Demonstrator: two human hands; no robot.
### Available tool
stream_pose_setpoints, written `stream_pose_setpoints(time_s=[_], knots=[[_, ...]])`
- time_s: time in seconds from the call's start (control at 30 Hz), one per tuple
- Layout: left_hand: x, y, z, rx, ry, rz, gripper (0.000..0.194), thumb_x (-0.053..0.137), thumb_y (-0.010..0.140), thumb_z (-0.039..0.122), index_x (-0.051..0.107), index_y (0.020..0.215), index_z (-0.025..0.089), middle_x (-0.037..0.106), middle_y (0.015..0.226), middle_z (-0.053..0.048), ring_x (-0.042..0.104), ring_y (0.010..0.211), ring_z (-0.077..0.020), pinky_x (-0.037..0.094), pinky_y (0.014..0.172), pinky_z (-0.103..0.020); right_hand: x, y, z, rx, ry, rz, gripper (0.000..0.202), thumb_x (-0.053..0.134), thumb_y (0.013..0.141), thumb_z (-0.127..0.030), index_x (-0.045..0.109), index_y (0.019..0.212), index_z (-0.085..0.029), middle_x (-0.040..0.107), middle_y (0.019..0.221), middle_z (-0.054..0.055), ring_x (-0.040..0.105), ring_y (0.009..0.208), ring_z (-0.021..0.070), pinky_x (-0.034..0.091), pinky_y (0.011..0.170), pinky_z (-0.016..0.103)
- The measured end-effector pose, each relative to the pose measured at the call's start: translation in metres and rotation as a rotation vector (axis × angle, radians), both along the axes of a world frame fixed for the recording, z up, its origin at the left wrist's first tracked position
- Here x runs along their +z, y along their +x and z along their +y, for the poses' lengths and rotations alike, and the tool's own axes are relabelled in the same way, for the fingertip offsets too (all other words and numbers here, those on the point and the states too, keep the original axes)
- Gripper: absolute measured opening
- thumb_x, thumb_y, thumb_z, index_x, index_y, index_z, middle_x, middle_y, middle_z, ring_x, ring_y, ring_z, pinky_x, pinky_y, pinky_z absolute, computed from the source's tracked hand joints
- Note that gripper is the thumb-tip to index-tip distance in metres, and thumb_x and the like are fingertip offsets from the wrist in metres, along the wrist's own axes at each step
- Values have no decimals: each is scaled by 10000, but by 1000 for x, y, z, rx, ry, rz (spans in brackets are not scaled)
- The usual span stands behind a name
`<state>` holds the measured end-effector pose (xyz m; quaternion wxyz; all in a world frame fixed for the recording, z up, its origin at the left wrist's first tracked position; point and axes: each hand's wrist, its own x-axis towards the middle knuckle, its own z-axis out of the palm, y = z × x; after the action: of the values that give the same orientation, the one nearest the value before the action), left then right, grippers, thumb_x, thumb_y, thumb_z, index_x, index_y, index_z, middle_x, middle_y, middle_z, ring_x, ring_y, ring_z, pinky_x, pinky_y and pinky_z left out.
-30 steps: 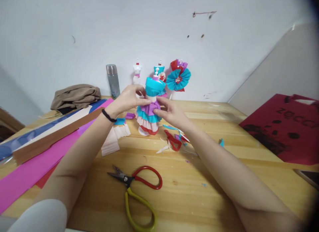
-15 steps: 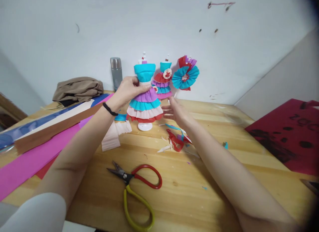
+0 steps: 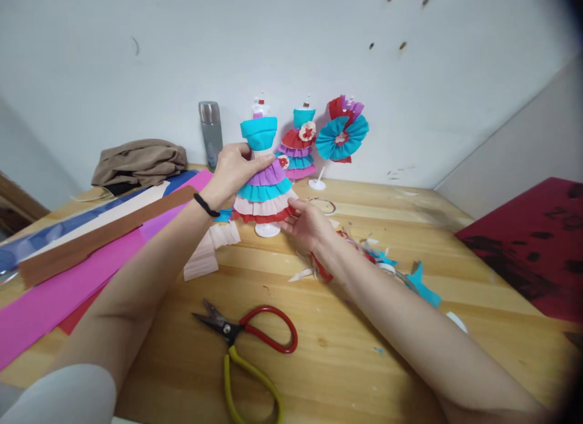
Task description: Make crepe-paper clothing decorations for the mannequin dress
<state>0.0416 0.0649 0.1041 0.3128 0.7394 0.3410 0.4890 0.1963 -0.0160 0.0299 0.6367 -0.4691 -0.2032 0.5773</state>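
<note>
L hand (image 3: 234, 169) pinches mini dress form (image 3: 264, 178) at waist (image 3: 262, 154), thumb in front; form's approx ctr of frame. R hand (image 3: 310, 226) at R edge of red hem (image 3: 262, 218), fingers half-curled, a bit apart; can't tell if they grip. Scissors (image 3: 233, 334) lie bottom ctr, blades slightly apart.
</note>
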Motion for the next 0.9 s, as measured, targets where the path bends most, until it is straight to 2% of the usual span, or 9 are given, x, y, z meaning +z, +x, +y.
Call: stream_pose_setpoints(time_s=[0.17,0.27,0.37,0.57,0.77,0.83,0.9], knots=[[-3,6,-3,67,81,58,396,735,718,487,507,587,191,507,622,-12,448,625,-146,337,542,-279,-6,0,2,-84,-33,-10,45,570,813,-239,547,850,-225,583,642,-29,575,536,128,567,550,277],[-3,9,-5,136,142,90,450,730,738,506,454,553,203,462,584,-3,433,602,-146,308,544,-291,-7,-6,1,-69,-32,13,70,543,838,-287,550,831,-218,593,645,-8,578,524,139,576,557,304],[-4,13,-9,203,181,107,449,742,740,501,461,557,202,480,577,-6,465,606,-157,314,560,-302,-9,-11,0,-72,-6,43,107,548,832,-328,555,851,-223,625,674,12,608,553,157,583,566,310],[-5,16,-13,152,167,85,395,729,743,519,535,611,201,526,615,-30,520,674,-203,323,570,-310,-14,-13,0,-137,59,86,143,565,767,-300,568,891,-230,655,703,6,625,583,158,565,537,276],[-7,16,-14,103,124,55,323,738,750,464,584,703,184,554,708,-54,543,780,-233,343,621,-310,-15,-17,-4,-158,144,93,259,615,652,-209,573,907,-227,687,764,-1,644,651,159,524,501,243],[-8,16,-13,100,131,51,305,751,752,443,596,745,180,577,739,-56,559,818,-241,359,637,-309,-15,-17,-3,-177,168,89,217,595,656,-221,562,871,-222,675,736,-2,623,618,153,485,462,232],[-9,16,-13,117,150,62,292,756,759,429,611,782,177,601,762,-56,579,841,-245,382,652,-309,-17,-15,-2,-200,180,81,122,567,678,-245,515,786,-226,601,632,-29,534,503,122,412,405,214]])
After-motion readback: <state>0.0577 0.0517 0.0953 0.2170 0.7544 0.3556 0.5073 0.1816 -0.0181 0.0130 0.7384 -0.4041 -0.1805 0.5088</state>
